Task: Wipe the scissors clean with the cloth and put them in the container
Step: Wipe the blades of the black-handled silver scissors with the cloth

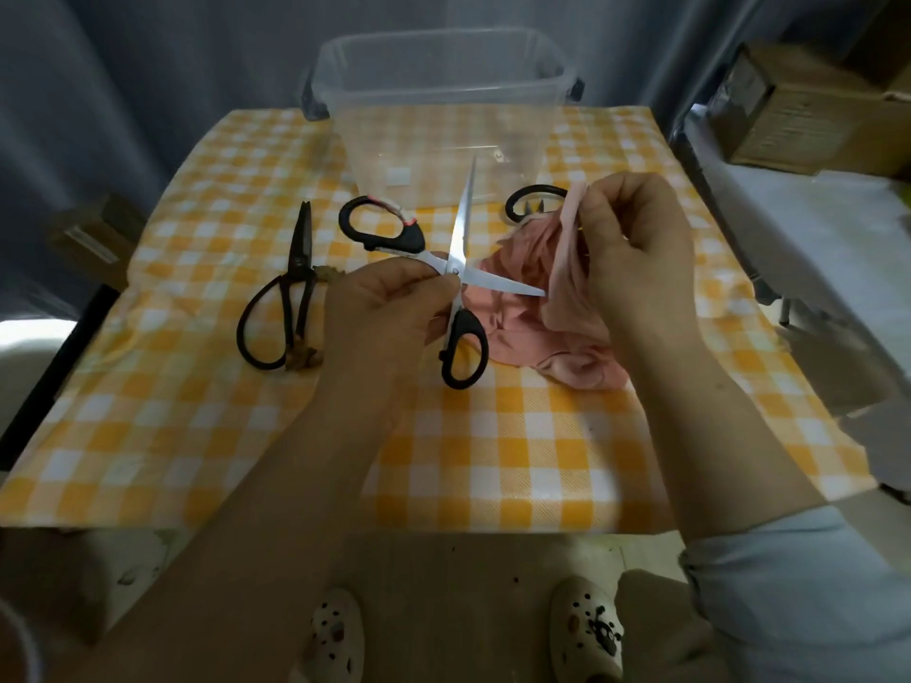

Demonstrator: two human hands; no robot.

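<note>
My left hand (394, 308) pinches a pair of black-handled scissors (461, 239) near the pivot, blades spread wide above the table. One blade points up toward the container, the other points right at the pink cloth (522, 298). My right hand (636, 244) grips a raised fold of that cloth just beyond the right blade's tip. The rest of the cloth lies heaped on the table. A clear plastic container (438, 81) with dark handles stands at the back. Old dark iron scissors (291, 293) lie shut on the left. A third pair's black handle (532, 199) shows behind the cloth.
The table wears a yellow-and-white checked cover (493, 460). Brown crumbs (303, 359) lie beside the iron scissors. Cardboard boxes (813, 106) sit on a shelf to the right. Grey curtains hang behind, and my feet in white clogs stand below the front edge.
</note>
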